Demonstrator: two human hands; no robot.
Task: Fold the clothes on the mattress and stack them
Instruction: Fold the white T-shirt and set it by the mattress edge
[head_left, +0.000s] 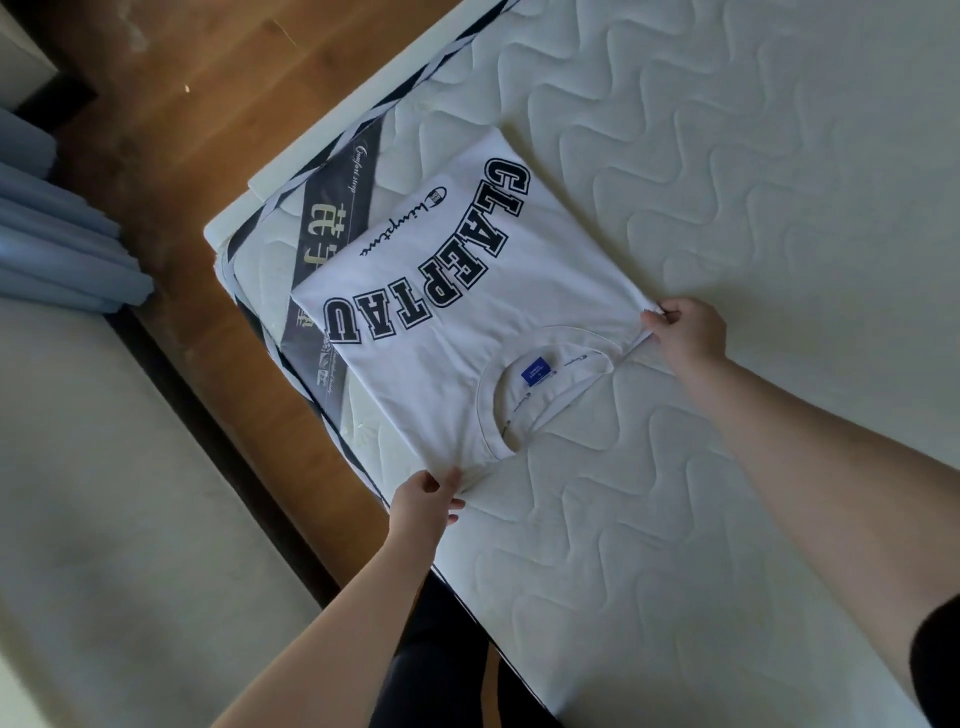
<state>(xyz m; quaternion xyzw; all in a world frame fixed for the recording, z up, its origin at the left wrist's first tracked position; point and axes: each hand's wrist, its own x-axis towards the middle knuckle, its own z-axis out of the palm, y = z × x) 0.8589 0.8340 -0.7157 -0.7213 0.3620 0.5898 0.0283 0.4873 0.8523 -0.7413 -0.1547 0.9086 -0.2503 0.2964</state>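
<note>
I'm working on the white T-shirt (457, 332), which is lying printed side up near the corner of the mattress (727, 156), collar toward me, big dark letters running across the chest and a blue label showing inside the neck. My left hand (423, 501) is pinching the shoulder edge on one side of the collar, fingers curled round the cloth, and my right hand (688, 327) is gripping the other shoulder corner the same way, cloth bunching between thumb and fingers. The sleeves aren't showing at all, so I'm judging the sides are already tucked under and the shirt is sitting as a neat rectangle; what's left, I'd say, is bringing this collar end over toward the hem to halve it. As for stacking, I'm seeing no pile of folded clothes anywhere on the quilted top, and no other garment waiting either, so I can't tell how much of the whole job is remaining beyond this shirt. No basket, box or drawer is coming into view, just wooden floor (171, 104) beside the bed and something blue and pleated (57, 234) off to the left.
</note>
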